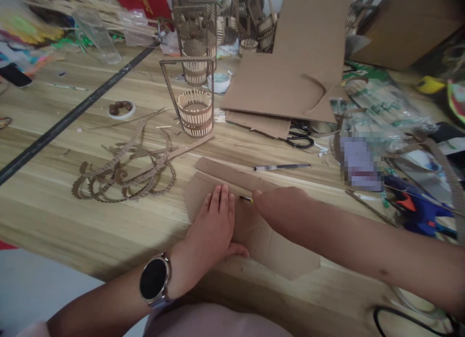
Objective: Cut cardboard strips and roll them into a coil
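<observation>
My left hand (pixel 214 225) lies flat, fingers together, pressing down a piece of brown cardboard (pixel 283 254) near the table's front edge; a black watch sits on that wrist. My right hand (pixel 279 206) is closed around a thin blade or pencil with a yellow tip (pixel 247 199), its point touching the cardboard just right of my left fingertips. A narrower cardboard strip (pixel 232 175) lies along the far edge of the piece.
A pen (pixel 281 167) and black scissors (pixel 300 138) lie beyond the cardboard. Curved toothed cardboard cut-outs (pixel 123 175) sit at the left. Small stick baskets (pixel 195 112), large cardboard sheets (pixel 290 80), a blue glue gun (pixel 417 213) and stick packets (pixel 381 104) crowd the back and right.
</observation>
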### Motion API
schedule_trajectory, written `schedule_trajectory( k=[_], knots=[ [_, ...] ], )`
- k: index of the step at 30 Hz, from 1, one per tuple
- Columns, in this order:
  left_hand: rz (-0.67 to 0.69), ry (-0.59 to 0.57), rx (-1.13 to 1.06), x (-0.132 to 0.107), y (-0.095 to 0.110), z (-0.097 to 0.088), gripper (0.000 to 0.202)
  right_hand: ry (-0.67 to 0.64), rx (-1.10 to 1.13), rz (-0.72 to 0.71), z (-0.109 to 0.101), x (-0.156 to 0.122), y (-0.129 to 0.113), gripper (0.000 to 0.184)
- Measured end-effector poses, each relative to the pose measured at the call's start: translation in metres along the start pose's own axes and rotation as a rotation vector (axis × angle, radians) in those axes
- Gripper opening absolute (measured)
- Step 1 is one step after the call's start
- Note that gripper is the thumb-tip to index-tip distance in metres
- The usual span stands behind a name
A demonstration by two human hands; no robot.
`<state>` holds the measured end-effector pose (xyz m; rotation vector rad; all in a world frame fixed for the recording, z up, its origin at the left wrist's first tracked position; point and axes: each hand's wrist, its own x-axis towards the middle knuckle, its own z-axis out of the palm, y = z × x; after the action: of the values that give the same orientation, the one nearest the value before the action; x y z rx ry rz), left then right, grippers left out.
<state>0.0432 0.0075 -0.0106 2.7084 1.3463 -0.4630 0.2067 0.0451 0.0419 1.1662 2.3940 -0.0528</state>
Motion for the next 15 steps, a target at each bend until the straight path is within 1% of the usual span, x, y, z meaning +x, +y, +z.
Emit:
schedule_trajectory(
  k=[4,7,11,15],
  knots=[
    [-0.003,-0.013,-0.015,0.000,0.000,0.000,0.120,-0.216,0.028,0.093,-0.001,-0.006,0.003,0.038],
    [-0.004,-0.007,-0.012,0.001,0.000,0.002,0.121,-0.325,0.056,0.149,-0.001,-0.012,0.005,0.044],
    [-0.002,-0.011,-0.001,0.001,0.000,0.003,0.120,-0.399,0.097,0.227,0.008,-0.025,0.010,0.047],
    [-0.008,-0.035,0.010,0.001,0.000,0.001,0.119,-0.399,0.113,0.269,0.020,-0.043,0.018,0.044]
  ],
)
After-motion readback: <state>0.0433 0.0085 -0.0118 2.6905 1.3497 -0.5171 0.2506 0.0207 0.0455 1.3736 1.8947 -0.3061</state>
